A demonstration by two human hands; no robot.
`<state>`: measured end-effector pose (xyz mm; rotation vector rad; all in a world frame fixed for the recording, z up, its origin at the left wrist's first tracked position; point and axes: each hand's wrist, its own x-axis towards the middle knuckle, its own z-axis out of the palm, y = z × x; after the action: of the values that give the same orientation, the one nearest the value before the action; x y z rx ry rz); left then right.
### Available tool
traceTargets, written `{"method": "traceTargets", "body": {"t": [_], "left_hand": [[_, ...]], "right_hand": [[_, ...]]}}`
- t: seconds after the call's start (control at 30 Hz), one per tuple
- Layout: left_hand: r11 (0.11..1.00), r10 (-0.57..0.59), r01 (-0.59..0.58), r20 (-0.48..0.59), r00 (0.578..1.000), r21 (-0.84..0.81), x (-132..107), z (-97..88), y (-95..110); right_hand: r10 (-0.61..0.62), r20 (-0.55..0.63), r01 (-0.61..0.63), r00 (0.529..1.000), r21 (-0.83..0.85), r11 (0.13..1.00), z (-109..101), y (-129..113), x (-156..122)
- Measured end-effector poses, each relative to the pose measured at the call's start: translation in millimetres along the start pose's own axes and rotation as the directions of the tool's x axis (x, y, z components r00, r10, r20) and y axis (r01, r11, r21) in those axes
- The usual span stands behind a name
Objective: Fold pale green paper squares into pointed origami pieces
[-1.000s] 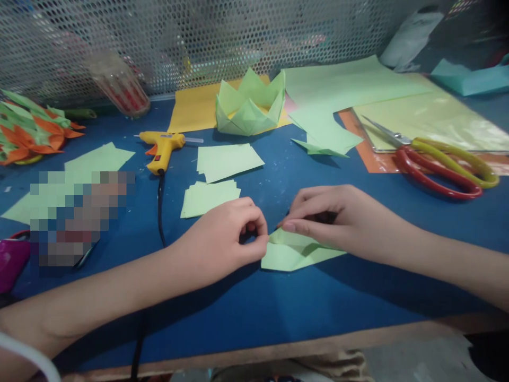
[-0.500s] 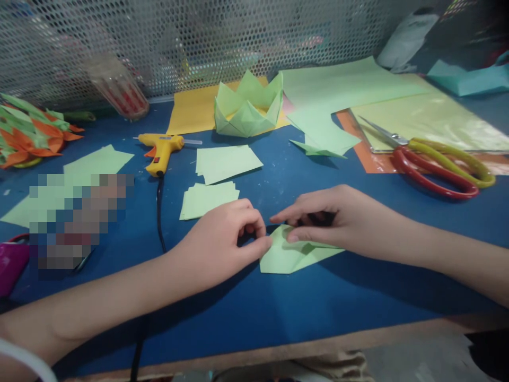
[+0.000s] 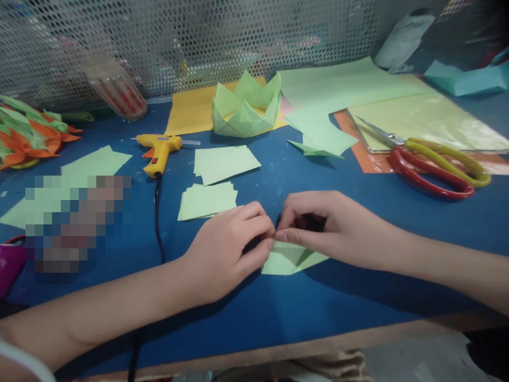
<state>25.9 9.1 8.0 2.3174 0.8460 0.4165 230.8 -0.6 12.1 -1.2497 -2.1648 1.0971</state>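
A partly folded sheet of light green paper (image 3: 284, 259) lies on the blue table (image 3: 246, 318), its upper edge covered by my fingers. My left hand (image 3: 230, 254) is closed at the paper's upper left, thumb and fingertips pinched together on its edge. From the right, my right hand (image 3: 334, 223) pinches the same edge with thumb and index finger, its tips touching those of my left. Just beyond my left hand sit two small stacks of cut green paper, a nearer stack (image 3: 207, 200) and a farther stack (image 3: 227, 163).
A yellow glue gun (image 3: 159, 151) lies left, its black cord running to the front edge. Behind stands a folded green paper crown shape (image 3: 246, 109) on yellow paper (image 3: 189, 114). Scissors (image 3: 433, 164) rest at right. A jar (image 3: 119, 90) leans near the perforated metal screen (image 3: 191, 37).
My right hand has moved slightly left, and its stretched index finger has curled into a pinch. My left fingertips have shifted right and up along the paper's edge, meeting the right ones.
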Motion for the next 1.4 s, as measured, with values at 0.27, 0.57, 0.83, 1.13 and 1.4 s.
{"method": "traceTargets", "body": {"t": [0.27,0.57,0.83,1.13,1.4], "left_hand": [[0.997,-0.059,0.059,-0.006,0.998,-0.05,0,-4.6,-4],[0.98,-0.161,0.156,-0.037,0.986,-0.125,0,-11.1,-1],[0.987,-0.159,0.154,-0.116,0.98,-0.051,2,-9.6,-2],[0.987,-0.158,0.159,-0.165,0.974,-0.006,5,-9.2,-1],[0.988,-0.134,0.145,-0.183,0.974,0.049,6,-8.0,-5]], "right_hand": [[-0.001,0.008,0.001,1.0,0.035,0.999,-8,3,1],[-0.136,0.139,0.144,0.981,-0.053,0.988,-29,22,5],[-0.351,-0.035,0.316,0.936,-0.357,0.879,-5,19,0],[-0.465,-0.058,0.336,0.883,-0.614,0.715,2,22,-3],[-0.374,-0.141,0.278,0.917,-0.446,0.851,3,20,4]]}}
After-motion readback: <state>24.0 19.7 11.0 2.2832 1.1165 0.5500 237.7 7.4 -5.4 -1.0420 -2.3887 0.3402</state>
